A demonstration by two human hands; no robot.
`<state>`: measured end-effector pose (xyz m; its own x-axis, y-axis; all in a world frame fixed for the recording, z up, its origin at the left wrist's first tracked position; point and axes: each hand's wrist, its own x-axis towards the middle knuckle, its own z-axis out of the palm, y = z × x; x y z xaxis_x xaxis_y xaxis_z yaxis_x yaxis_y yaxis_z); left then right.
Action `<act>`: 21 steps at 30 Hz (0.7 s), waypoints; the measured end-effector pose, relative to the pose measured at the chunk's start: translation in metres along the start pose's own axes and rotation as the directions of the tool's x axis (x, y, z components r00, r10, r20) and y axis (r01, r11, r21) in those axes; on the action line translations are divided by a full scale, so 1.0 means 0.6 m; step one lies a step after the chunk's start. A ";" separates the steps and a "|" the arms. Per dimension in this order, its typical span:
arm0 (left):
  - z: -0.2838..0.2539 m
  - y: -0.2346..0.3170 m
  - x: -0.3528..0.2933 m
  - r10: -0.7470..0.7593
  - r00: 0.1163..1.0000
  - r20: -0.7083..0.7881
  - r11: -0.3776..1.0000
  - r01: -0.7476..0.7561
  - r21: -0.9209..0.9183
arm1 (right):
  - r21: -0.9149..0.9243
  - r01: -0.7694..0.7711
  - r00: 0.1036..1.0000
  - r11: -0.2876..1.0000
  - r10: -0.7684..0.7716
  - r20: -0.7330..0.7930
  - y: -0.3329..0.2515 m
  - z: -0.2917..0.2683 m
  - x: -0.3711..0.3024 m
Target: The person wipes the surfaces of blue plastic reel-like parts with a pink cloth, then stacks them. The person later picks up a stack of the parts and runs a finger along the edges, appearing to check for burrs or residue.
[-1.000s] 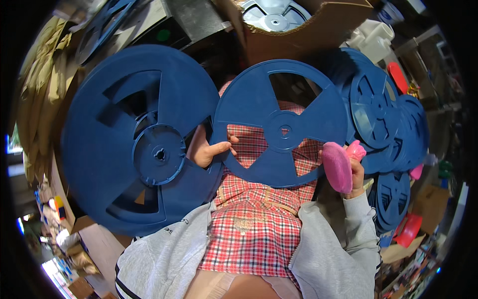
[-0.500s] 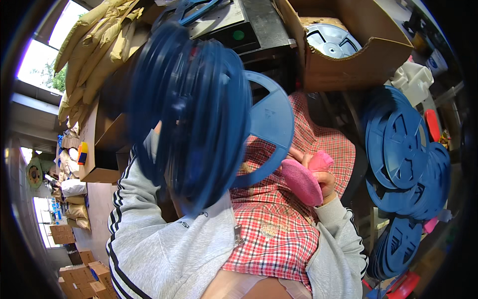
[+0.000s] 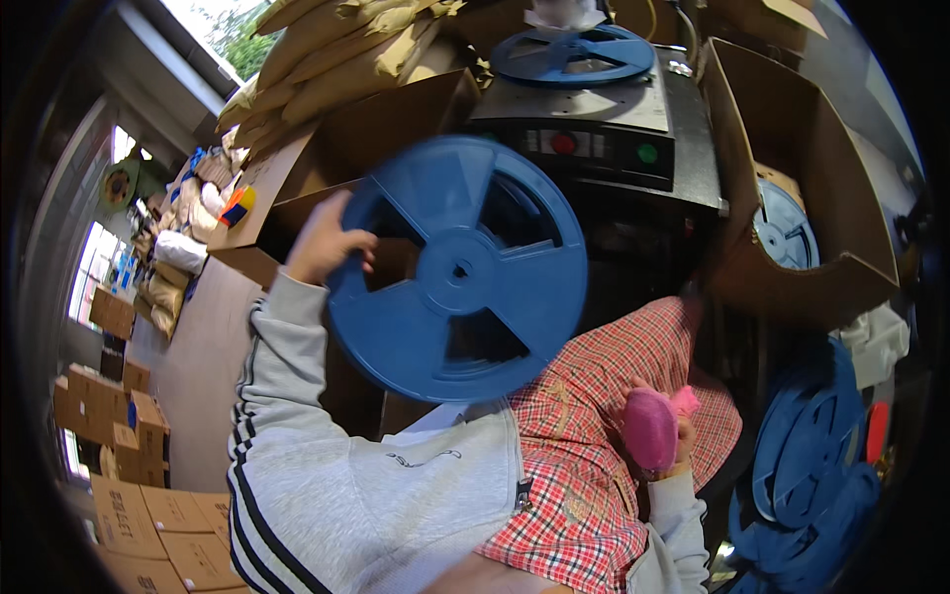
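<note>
My left hand (image 3: 319,241) grips the left rim of a stack of large blue plastic reels (image 3: 459,269), its thumb at a cut-out of the front reel. The flat round face, with a small centre hole and several wide openings, is turned toward me. How many reels are behind it is hidden. Low over my red checked apron (image 3: 594,381), my right hand (image 3: 685,441) is closed on a round pink cloth pad (image 3: 650,428). The pad is apart from the reels, and most of the right fingers are behind it.
A machine (image 3: 604,148) with red and green buttons carries another blue reel (image 3: 572,55). An open carton (image 3: 811,198) at the right holds a pale reel (image 3: 784,228). Blue reels (image 3: 807,455) pile up at lower right. An open box (image 3: 297,188) and brown sacks (image 3: 346,74) stand left.
The reel stack has turned from edge-on to face-on, bringing my left hand into sight. My view has shifted, showing more of the machine. The pink pad stays in my right hand.
</note>
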<state>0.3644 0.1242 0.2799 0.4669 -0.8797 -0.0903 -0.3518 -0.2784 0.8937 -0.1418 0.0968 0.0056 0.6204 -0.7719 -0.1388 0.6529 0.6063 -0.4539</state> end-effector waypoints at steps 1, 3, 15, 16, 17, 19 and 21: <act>-0.051 0.020 -0.007 0.055 0.993 -0.103 0.997 -0.050 0.057 | 0.026 -0.034 0.999 0.999 0.034 0.011 -0.006 0.004 -0.001; -0.118 0.078 0.005 0.182 0.960 -0.214 0.965 -0.132 0.225 | 0.031 -0.043 0.998 0.999 0.045 -0.049 -0.023 0.000 -0.008; -0.338 0.016 0.371 0.257 0.535 -0.804 0.911 -0.413 0.017 | -0.133 0.096 0.933 0.987 -0.136 -0.334 -0.068 0.025 -0.016; -0.364 -0.016 0.400 0.311 0.514 -0.800 0.896 -0.438 0.068 | -0.248 0.123 0.929 0.961 -0.199 -0.311 -0.076 0.083 -0.002; -0.358 -0.035 0.423 0.274 0.524 -0.806 0.914 -0.402 0.050 | -0.266 0.131 0.912 0.955 -0.222 -0.346 -0.080 0.087 0.003; -0.334 -0.061 0.482 0.205 0.549 -0.810 0.939 -0.344 0.005 | -0.276 0.166 0.867 0.947 -0.273 -0.417 -0.095 0.073 0.002; -0.339 -0.132 0.538 0.064 0.616 -0.785 0.957 -0.260 -0.125 | -0.300 0.176 0.822 0.937 -0.308 -0.480 -0.108 0.058 0.000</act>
<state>0.7079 -0.0592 0.2692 0.9021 -0.2566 0.3470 -0.3564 0.0104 0.9343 -0.1689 0.0644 0.0657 0.1002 -0.9125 -0.3965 0.5909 0.3752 -0.7142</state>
